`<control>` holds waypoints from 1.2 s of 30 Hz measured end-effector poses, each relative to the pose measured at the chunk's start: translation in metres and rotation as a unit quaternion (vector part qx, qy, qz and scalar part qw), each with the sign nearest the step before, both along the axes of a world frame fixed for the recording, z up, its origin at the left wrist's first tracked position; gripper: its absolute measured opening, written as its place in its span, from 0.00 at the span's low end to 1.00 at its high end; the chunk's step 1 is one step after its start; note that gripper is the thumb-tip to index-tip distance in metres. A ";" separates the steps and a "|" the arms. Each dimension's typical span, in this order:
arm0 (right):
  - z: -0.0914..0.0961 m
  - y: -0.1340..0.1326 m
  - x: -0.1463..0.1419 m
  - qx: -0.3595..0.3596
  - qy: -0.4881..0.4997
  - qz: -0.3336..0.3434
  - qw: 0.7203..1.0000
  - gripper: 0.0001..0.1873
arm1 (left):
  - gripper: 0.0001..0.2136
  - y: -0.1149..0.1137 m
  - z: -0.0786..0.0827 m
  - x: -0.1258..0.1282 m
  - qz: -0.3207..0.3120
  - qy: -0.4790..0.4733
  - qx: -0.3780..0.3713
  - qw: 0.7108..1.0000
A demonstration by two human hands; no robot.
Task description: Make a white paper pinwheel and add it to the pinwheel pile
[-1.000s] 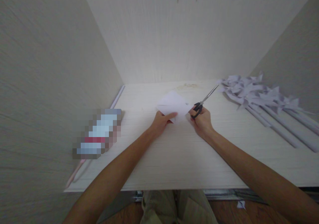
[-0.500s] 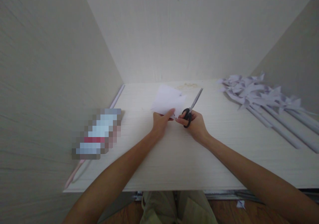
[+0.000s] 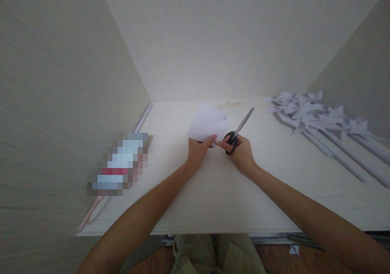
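A piece of white paper point(image 3: 205, 121) with slits cut into it is held over the white table by my left hand point(image 3: 198, 150), its thumb on top along the near edge. My right hand point(image 3: 242, 152) is closed round the black handles of a pair of scissors point(image 3: 242, 124), whose blades look shut and point away to the upper right. The thumb and fingertips of that hand also reach the paper's near right corner, close to my left fingertips. Whether they pinch the corner is too small to tell.
Several white paper pinwheels point(image 3: 317, 111) on rolled paper sticks point(image 3: 356, 156) lie heaped at the right. By the left wall are a blurred-out object point(image 3: 122, 160) and a white rolled stick point(image 3: 144, 117). A paper scrap point(image 3: 294, 249) lies on the wooden floor.
Both hands have shifted slightly to the right with the paper. The scissors' blades have swung a little further right, and the slit paper looks slightly more bent.
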State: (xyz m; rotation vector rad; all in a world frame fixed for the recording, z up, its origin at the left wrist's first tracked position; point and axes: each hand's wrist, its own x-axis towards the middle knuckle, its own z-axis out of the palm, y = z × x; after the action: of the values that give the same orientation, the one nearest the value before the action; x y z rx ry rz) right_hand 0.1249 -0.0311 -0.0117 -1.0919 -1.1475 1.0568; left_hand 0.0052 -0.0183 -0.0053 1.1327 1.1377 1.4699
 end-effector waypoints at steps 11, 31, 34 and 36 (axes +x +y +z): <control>-0.001 0.001 0.000 -0.009 0.048 -0.001 0.999 0.14 | 0.18 -0.002 0.002 0.000 -0.025 -0.025 -0.014 0.999; -0.002 0.003 0.002 -0.013 0.024 -0.020 0.999 0.15 | 0.11 -0.001 -0.003 0.000 -0.061 0.033 -0.013 0.997; 0.000 0.003 0.003 -0.038 0.027 0.017 0.999 0.15 | 0.10 0.004 -0.003 -0.004 -0.028 0.031 -0.010 0.999; 0.003 0.002 0.003 -0.077 0.036 0.085 0.993 0.15 | 0.10 0.009 -0.003 -0.009 0.017 0.000 -0.011 1.000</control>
State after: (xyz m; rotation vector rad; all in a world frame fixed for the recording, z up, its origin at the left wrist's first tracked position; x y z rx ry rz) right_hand 0.1283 -0.0292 -0.0088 -1.0800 -1.1298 1.3268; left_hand -0.0039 -0.0089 -0.0083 1.1026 1.1748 1.4795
